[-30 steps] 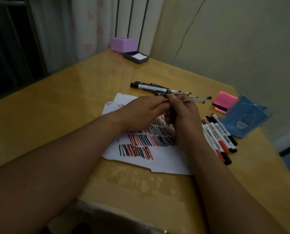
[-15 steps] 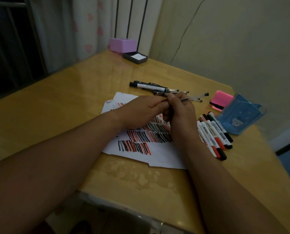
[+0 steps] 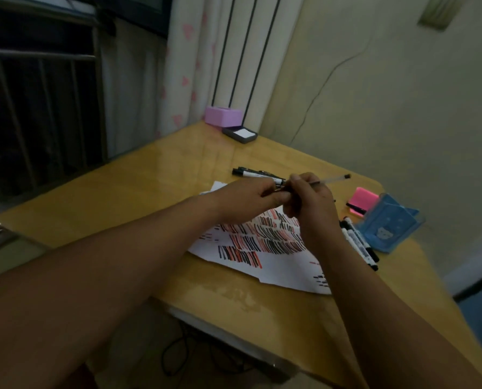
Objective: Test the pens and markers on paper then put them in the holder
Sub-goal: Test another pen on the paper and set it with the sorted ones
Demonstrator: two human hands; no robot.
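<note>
My right hand grips a clear thin pen that points up and to the right above the paper. My left hand pinches the pen's near end, probably its cap, right against my right hand. Under both hands lies white paper covered with red and black test strokes. Several white markers lie side by side right of the paper. More pens and a marker lie in a heap behind my hands. The blue holder lies tipped on its side at the right.
A pink sticky-note pad with a black pen across it lies beside the holder. At the table's far corner stand a purple box and a dark ink pad. The table's near edge runs below the paper; a wall stands behind.
The view has tilted up and back, so the table sits lower in frame. Both hands stay together on the pen, which has lifted off the heap and now points higher.
</note>
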